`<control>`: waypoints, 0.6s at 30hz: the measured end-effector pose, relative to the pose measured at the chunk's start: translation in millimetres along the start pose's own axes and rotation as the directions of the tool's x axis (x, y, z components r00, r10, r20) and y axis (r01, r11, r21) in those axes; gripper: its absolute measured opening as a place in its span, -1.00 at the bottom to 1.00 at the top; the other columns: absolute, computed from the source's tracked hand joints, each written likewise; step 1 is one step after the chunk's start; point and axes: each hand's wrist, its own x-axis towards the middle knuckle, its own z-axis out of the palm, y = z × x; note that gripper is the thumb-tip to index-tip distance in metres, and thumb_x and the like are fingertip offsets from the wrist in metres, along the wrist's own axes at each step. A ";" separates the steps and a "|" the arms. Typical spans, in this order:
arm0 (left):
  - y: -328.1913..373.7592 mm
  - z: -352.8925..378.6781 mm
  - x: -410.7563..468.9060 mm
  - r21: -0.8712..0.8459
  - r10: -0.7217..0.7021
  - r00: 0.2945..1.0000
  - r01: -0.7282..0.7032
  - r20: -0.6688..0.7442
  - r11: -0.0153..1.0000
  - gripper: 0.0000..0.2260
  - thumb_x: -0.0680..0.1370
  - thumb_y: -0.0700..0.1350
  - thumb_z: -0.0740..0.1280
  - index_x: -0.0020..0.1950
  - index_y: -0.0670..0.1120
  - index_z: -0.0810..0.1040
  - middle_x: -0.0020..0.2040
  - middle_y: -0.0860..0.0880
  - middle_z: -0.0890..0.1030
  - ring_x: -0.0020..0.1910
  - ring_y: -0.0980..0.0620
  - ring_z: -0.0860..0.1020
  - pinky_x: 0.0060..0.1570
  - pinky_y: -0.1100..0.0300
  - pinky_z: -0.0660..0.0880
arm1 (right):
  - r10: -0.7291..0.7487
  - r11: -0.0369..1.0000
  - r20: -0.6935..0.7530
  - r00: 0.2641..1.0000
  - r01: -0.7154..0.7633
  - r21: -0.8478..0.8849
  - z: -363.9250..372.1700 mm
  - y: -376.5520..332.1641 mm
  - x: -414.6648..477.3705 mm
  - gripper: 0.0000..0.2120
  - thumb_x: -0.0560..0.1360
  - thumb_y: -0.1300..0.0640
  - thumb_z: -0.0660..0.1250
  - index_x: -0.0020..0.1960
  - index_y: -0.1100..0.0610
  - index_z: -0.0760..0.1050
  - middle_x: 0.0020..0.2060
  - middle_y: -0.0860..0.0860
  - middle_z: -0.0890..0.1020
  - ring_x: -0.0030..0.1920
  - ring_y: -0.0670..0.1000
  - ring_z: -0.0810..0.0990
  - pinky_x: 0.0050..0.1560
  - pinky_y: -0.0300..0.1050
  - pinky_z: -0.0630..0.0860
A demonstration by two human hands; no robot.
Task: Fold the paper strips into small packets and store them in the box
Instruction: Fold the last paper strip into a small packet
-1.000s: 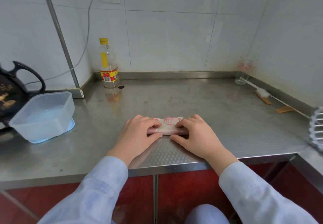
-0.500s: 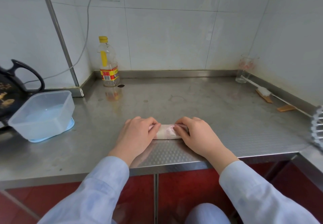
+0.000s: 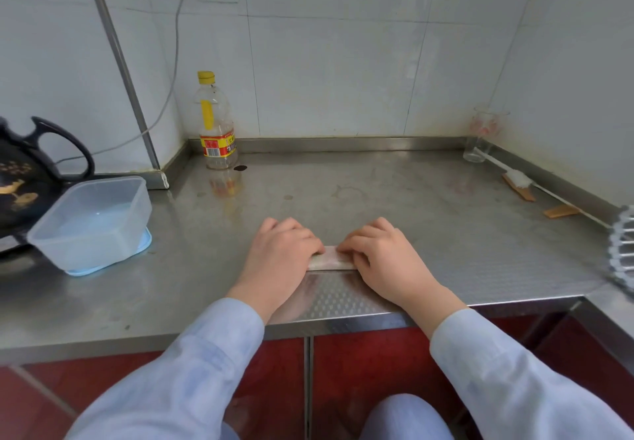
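Note:
A pinkish folded paper strip (image 3: 330, 261) lies flat on the steel counter (image 3: 394, 206) near its front edge. My left hand (image 3: 279, 257) presses down on the strip's left end, and my right hand (image 3: 380, 259) presses down on its right end. Only a short middle stretch of the paper shows between my fingers; both ends are hidden under them. The clear plastic box (image 3: 94, 220) stands open on its light blue lid at the far left of the counter, apart from my hands.
A black kettle (image 3: 24, 178) sits behind the box. A yellow-capped bottle (image 3: 216, 123) stands at the back wall. At the right are a glass (image 3: 482, 136), a white brush (image 3: 519, 180), wooden pieces (image 3: 561, 211) and a white rack (image 3: 622, 247).
The strip has been folded flatter and narrower, hiding its printed face. Both hands slid inward and now press flat on it, leaving less paper showing between them.

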 end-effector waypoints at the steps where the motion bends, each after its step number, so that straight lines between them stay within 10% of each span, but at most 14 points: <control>1: 3.3 -3.1 0.6 0.064 0.010 0.998 -0.014 0.065 0.998 -0.87 0.51 0.01 0.33 -0.02 0.11 0.66 -0.07 0.17 0.66 0.02 0.08 0.53 0.00 0.08 0.30 | -0.011 0.999 0.015 1.000 0.012 -0.030 -2.2 -1.4 -0.1 -0.72 0.48 0.20 0.25 0.05 -0.05 0.67 0.01 -0.17 0.67 0.02 0.06 0.48 -0.05 0.03 0.46; 5: 28.2 -10.0 -7.7 0.089 -0.085 0.981 0.070 0.173 0.994 -0.60 0.52 0.02 0.06 0.22 0.01 0.59 0.21 0.04 0.62 0.27 0.02 0.50 0.29 0.04 0.29 | 0.000 0.963 0.166 0.986 0.045 -0.267 -6.6 -11.8 1.8 -0.70 0.48 0.08 0.18 0.13 -0.03 0.58 0.13 -0.17 0.62 0.29 0.03 0.43 0.04 -0.04 0.37; 8: 44.2 -8.4 -24.5 -0.021 -0.067 0.957 0.076 0.283 0.997 -0.34 0.56 0.18 -0.15 0.57 -0.13 0.20 0.58 -0.09 0.21 0.57 0.00 0.12 0.53 -0.09 0.00 | 0.047 0.979 0.235 0.971 0.002 -0.204 2.1 -19.8 -4.1 -0.55 0.59 0.00 0.05 0.42 0.09 0.37 0.44 -0.01 0.41 0.54 0.04 0.17 0.31 0.06 0.33; 12: 40.9 -7.8 -35.9 -0.037 -0.125 0.906 0.152 0.403 0.988 -0.26 0.56 0.35 -0.19 0.62 -0.07 -0.08 0.63 -0.02 -0.12 0.59 0.05 -0.19 0.54 -0.08 -0.14 | 0.133 0.991 0.424 0.896 -0.108 -0.082 6.2 -21.1 -14.5 -0.34 0.63 -0.22 -0.13 0.60 0.12 -0.07 0.61 0.00 -0.03 0.59 -0.02 -0.13 0.52 0.18 -0.02; 18: 41.3 -8.4 -41.8 -0.001 -0.242 0.879 0.266 0.411 0.964 -0.06 0.44 0.51 -0.21 0.61 -0.11 -0.08 0.63 -0.04 -0.11 0.59 0.05 -0.14 0.55 -0.05 -0.08 | 0.210 0.977 0.424 0.881 -0.175 -0.121 6.4 -17.9 -16.5 -0.22 0.56 -0.33 -0.17 0.60 0.15 -0.11 0.61 0.04 -0.05 0.59 0.01 -0.12 0.53 0.20 -0.08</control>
